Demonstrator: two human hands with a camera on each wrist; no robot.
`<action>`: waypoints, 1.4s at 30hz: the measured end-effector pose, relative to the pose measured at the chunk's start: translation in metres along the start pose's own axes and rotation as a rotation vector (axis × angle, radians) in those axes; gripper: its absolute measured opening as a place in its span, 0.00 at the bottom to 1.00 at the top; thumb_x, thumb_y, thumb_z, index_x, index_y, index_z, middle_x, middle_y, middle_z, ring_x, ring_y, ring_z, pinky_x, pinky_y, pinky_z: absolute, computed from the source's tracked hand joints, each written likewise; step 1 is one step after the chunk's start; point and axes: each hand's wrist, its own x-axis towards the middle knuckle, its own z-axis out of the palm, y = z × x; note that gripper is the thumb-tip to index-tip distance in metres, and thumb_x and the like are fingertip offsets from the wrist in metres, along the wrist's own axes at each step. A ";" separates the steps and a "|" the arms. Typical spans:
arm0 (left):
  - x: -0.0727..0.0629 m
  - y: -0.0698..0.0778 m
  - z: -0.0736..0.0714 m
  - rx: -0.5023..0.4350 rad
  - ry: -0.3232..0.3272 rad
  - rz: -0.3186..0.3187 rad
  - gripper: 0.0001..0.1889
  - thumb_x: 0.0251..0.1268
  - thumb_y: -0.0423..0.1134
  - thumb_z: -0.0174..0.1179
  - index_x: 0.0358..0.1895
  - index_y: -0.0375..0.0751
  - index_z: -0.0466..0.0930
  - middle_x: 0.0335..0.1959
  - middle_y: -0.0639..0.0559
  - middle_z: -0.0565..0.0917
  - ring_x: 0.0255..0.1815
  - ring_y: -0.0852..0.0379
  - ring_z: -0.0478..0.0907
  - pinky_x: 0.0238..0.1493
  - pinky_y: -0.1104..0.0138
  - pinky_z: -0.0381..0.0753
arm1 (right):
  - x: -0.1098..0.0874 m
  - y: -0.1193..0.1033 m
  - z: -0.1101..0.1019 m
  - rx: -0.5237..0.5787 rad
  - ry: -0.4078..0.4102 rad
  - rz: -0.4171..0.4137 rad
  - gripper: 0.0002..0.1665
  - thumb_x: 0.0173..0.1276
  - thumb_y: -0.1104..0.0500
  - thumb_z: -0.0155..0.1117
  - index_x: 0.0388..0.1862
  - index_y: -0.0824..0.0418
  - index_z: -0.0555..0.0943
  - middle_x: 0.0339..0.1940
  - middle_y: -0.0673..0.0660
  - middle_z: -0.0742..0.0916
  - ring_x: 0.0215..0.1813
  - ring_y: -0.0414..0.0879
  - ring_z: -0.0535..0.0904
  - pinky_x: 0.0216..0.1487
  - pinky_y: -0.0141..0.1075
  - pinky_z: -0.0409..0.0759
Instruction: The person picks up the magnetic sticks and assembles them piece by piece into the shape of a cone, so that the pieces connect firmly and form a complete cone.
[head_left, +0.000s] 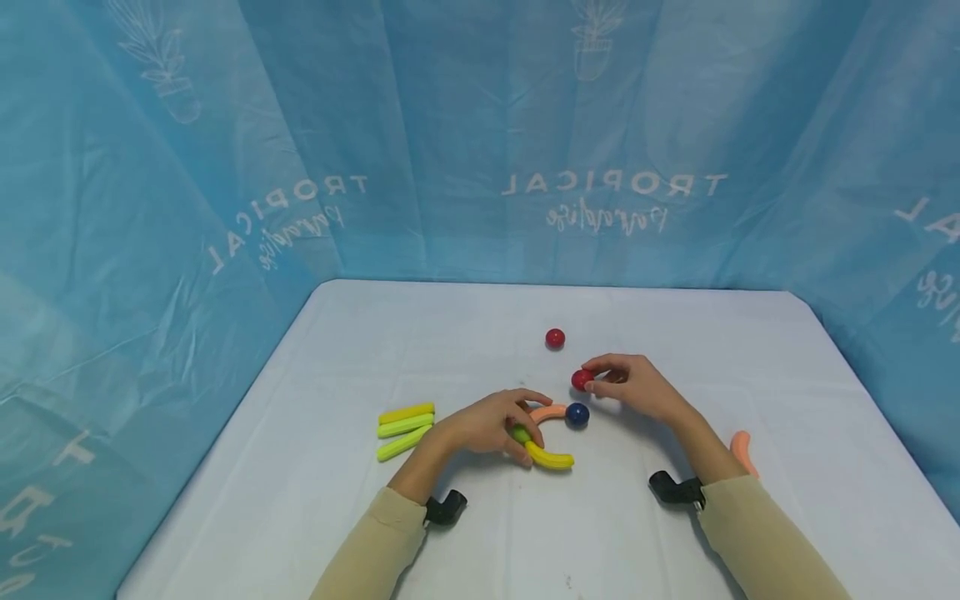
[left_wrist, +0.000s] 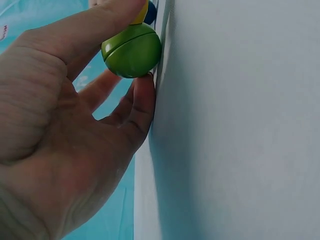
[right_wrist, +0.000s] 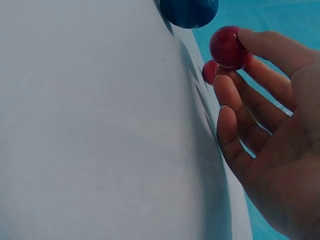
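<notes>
My left hand [head_left: 491, 423] curls its thumb and fingers round a green ball [left_wrist: 132, 52] low over the white table. A yellow curved piece [head_left: 551, 457] extends from the green ball; the thumb overlaps its near end in the left wrist view. Just beyond those fingers, a peach curved piece [head_left: 549, 412] has one end against a dark blue ball [head_left: 577, 415], its other end hidden by the hand. With thumb and fingertips, my right hand [head_left: 633, 385] pinches a glossy red ball [right_wrist: 229, 47] behind the blue one.
Farther back on the white table [head_left: 420, 333] sits a second red ball [head_left: 555, 338]. Yellow and lime-green sticks [head_left: 406, 427] lie grouped at left. Another peach curved piece [head_left: 742, 452] is partly hidden by the right forearm. Blue printed curtains [head_left: 450, 125] surround the table.
</notes>
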 end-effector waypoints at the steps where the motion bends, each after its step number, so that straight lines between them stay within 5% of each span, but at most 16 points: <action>1: 0.000 0.001 0.000 -0.001 0.001 0.000 0.12 0.48 0.45 0.76 0.38 0.62 0.88 0.67 0.62 0.67 0.65 0.55 0.63 0.62 0.61 0.67 | -0.001 0.000 0.000 0.003 0.001 -0.001 0.22 0.60 0.45 0.70 0.53 0.48 0.82 0.46 0.47 0.84 0.42 0.48 0.79 0.40 0.43 0.78; 26: 0.003 -0.005 0.003 0.006 0.129 -0.086 0.13 0.45 0.45 0.77 0.36 0.64 0.88 0.65 0.59 0.69 0.60 0.59 0.67 0.59 0.64 0.70 | -0.024 -0.007 -0.006 -0.040 0.047 -0.004 0.19 0.62 0.48 0.70 0.52 0.47 0.82 0.40 0.46 0.85 0.37 0.47 0.79 0.34 0.40 0.78; 42: 0.004 -0.003 0.004 -0.009 0.175 -0.129 0.13 0.45 0.43 0.77 0.37 0.62 0.88 0.63 0.59 0.70 0.60 0.58 0.68 0.58 0.65 0.71 | -0.033 -0.006 -0.003 -0.011 -0.041 -0.028 0.19 0.60 0.47 0.71 0.49 0.50 0.83 0.35 0.50 0.84 0.33 0.48 0.78 0.29 0.37 0.76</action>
